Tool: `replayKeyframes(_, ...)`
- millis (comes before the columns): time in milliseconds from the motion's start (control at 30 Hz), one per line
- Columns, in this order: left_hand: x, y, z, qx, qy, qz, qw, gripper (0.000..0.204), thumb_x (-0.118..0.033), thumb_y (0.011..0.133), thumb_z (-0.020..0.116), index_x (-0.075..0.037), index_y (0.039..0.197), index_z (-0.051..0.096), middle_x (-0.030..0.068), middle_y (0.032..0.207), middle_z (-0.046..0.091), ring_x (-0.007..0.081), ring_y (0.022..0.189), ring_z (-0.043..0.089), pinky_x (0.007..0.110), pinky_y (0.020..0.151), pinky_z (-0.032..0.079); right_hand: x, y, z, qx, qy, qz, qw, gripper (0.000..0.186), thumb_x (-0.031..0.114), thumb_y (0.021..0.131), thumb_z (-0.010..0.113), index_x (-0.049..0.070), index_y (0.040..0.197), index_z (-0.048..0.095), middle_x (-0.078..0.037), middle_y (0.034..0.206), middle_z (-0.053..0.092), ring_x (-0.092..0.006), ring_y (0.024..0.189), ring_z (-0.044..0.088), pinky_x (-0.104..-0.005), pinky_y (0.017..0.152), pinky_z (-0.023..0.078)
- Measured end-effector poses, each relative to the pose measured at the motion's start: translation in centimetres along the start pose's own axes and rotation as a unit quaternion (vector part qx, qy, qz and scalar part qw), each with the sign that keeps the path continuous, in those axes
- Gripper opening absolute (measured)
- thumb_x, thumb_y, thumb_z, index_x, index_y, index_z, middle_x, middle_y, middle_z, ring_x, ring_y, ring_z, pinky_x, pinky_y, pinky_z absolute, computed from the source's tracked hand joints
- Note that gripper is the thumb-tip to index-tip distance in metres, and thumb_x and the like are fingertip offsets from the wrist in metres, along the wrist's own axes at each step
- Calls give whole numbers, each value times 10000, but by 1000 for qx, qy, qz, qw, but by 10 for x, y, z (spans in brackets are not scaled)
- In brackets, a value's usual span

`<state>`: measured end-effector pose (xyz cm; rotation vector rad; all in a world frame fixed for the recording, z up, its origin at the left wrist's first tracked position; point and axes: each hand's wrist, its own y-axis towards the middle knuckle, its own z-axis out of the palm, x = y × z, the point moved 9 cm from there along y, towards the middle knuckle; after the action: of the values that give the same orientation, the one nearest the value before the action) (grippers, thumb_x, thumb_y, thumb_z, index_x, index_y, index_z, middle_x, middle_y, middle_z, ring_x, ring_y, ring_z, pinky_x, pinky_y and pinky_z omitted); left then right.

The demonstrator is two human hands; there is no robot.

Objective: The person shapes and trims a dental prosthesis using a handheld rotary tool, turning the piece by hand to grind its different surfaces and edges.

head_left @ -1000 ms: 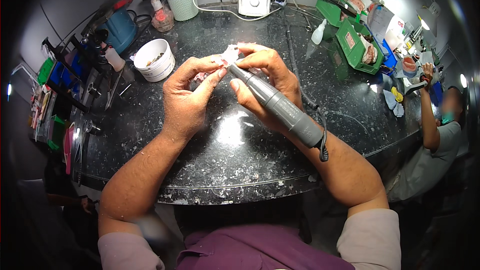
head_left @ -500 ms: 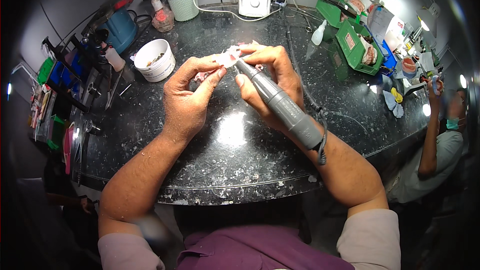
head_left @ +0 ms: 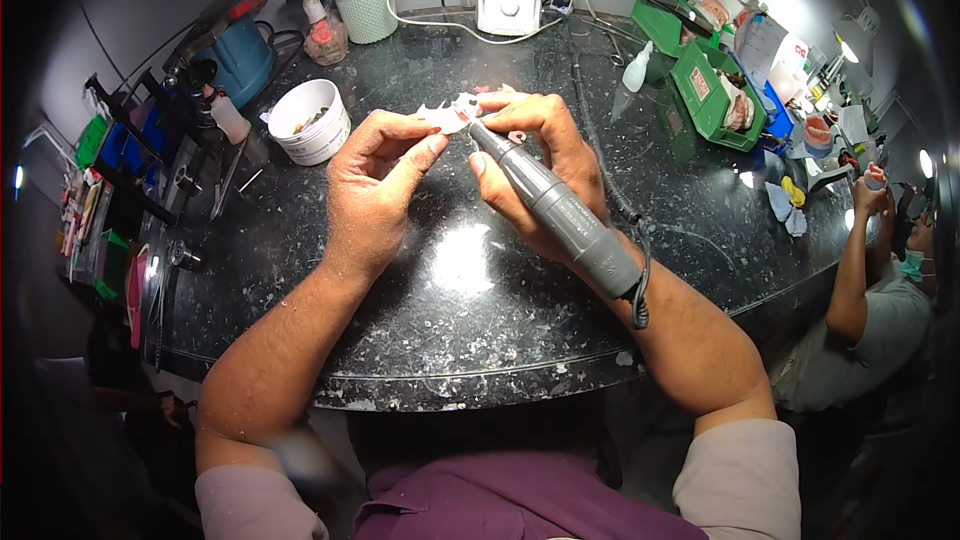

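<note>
My left hand (head_left: 372, 185) pinches a small pink-and-whitish denture piece (head_left: 446, 119) between thumb and fingertips, above the bench. Wrapped in my right hand (head_left: 565, 155) is a dark grey rotary handpiece (head_left: 562, 212), slanting with its narrow nose up and to the left. Its tip meets or nearly meets the right end of the denture piece; whether a bur touches it is too small to tell. A coiled cable (head_left: 640, 305) hangs from the handpiece's rear end, over my right forearm. Some pink bits show beyond and beside my right fingertips.
Beyond my left hand stands a white tub (head_left: 310, 125) with small items inside. A textured cup of tools (head_left: 367, 12) and a white control box (head_left: 508, 5) stand at the back. Green trays with dental models (head_left: 715, 95) line the right. A co-worker (head_left: 870, 320) sits at far right.
The denture piece has turned in my left fingertips, and the handpiece's rear end has shifted slightly left and down. At far right the co-worker's hands and head have moved.
</note>
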<state>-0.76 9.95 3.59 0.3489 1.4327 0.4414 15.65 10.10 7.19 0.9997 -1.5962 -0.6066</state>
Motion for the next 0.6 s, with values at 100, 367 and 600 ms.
replayKeyframes(100, 2, 0, 1, 5, -1, -12, 1000, 96, 13, 913, 666, -26, 999, 643, 51, 1030, 686, 124, 1011, 645, 276, 944, 493, 4, 0, 6, 45, -36, -39, 998, 336, 34, 803, 719, 41, 1106, 575, -158, 1144, 602, -296, 1197, 576, -417, 1027, 442)
replayKeyframes(367, -1, 0, 0, -3, -6, 5, 1000, 94, 12, 909, 671, -23, 993, 644, 48, 1022, 684, 124, 1007, 648, 274, 938, 497, 6, 0, 4, 35, -33, -27, 998, 329, 51, 819, 709, 48, 1114, 564, -174, 1167, 596, -285, 1197, 573, -401, 1003, 455)
replayKeyframes(600, -1, -1, 1, 2, 21, 2, 1000, 86, 12, 906, 674, -19, 983, 652, 39, 997, 674, 124, 1003, 645, 270, 936, 488, 7, -1, 7, 52, -55, -53, 996, 335, 65, 827, 707, 48, 1119, 544, -182, 1193, 589, -279, 1196, 572, -399, 991, 462)
